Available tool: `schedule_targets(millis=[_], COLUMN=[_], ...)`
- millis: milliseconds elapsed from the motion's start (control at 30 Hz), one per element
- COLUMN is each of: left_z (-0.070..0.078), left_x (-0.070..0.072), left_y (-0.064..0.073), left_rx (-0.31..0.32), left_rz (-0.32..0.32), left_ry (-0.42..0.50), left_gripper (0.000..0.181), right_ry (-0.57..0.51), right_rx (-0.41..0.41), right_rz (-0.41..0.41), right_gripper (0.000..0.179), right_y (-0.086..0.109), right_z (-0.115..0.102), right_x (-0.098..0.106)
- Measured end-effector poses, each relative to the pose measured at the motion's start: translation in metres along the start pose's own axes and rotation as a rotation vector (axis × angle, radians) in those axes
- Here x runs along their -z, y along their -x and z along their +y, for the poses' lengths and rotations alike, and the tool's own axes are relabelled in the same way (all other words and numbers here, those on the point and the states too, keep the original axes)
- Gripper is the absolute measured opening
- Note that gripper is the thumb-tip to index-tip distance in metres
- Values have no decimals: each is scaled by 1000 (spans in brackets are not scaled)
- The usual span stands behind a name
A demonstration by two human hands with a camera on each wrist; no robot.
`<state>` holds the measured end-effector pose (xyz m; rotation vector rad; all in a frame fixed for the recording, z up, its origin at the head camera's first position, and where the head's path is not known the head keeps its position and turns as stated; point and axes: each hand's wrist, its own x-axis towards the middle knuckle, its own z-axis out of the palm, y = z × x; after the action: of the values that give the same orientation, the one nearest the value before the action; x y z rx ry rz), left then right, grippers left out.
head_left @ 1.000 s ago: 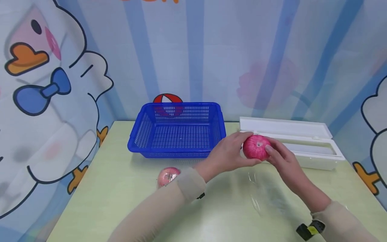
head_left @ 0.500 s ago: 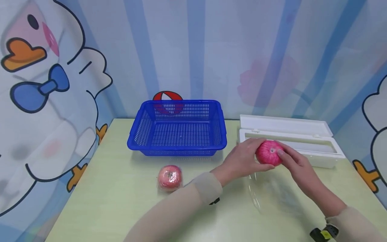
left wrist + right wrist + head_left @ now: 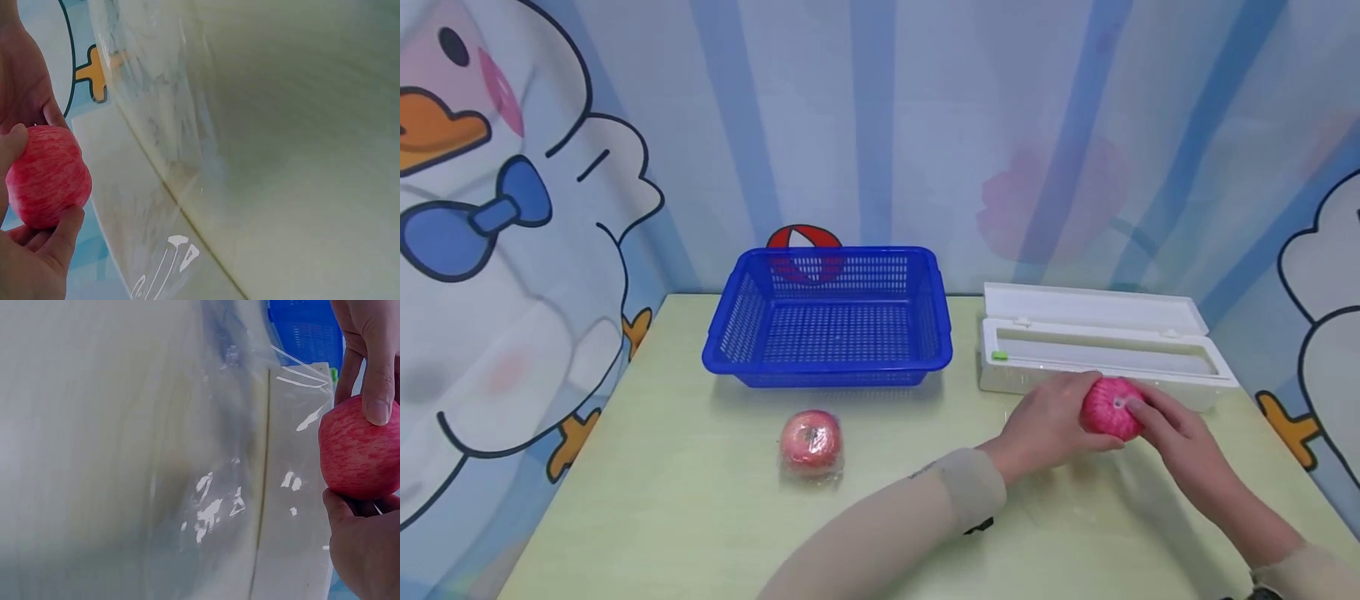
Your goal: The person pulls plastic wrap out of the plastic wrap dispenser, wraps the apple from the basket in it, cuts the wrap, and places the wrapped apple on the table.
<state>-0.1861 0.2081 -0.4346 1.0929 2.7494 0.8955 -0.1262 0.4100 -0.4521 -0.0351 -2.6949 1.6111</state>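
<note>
Both hands hold one bare pink-red apple point(image 3: 1108, 410), raised over the right part of the table. My left hand point(image 3: 1054, 423) grips its left side with thumb and fingers, while my right hand point(image 3: 1183, 442) holds the opposite side, thumb near the pale hollow at the end of the fruit. Beneath the apple hangs or lies a thin clear sheet of plastic film point(image 3: 212, 509), with shiny creases. It also shows in the left wrist view as film point(image 3: 159, 103) running across the white box and the table. A second apple point(image 3: 811, 442), wrapped in clear film, sits left of my left forearm.
A long white film dispenser box point(image 3: 1000, 379) stands at the back right, lid point(image 3: 1093, 308) raised, with a small green slider point(image 3: 1000, 356) at its left end. A blue perforated basket point(image 3: 827, 368) is at the back left. Behind the table hangs a printed cloth point(image 3: 925, 150).
Both hands have carried the apple rightward and toward me, lower in the head view. The wrapped apple, partly covered by my left sleeve before, now shows fully, as does the green slider.
</note>
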Motion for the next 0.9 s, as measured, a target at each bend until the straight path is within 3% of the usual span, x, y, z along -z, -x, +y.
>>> schedule_targets(millis=[233,333,500,900], left_z=[6,5,5,5], left_x=[-26,-34,-42,-55], left_y=[-1,-2,-4,-9], left_rx=[48,22,-19,55], left_rz=[19,37,53,18], left_ry=[-4,-23,-66,-55], left_gripper=[74,72,68,73], right_ry=[27,29,26,22], right_rx=[-80,-99,-135,-143], right_rz=[-10,-3,-8,-18], right_gripper=[69,70,73,73], right_y=[5,6,7,1], right_z=[19,24,31,45], right_x=[4,4,4,5])
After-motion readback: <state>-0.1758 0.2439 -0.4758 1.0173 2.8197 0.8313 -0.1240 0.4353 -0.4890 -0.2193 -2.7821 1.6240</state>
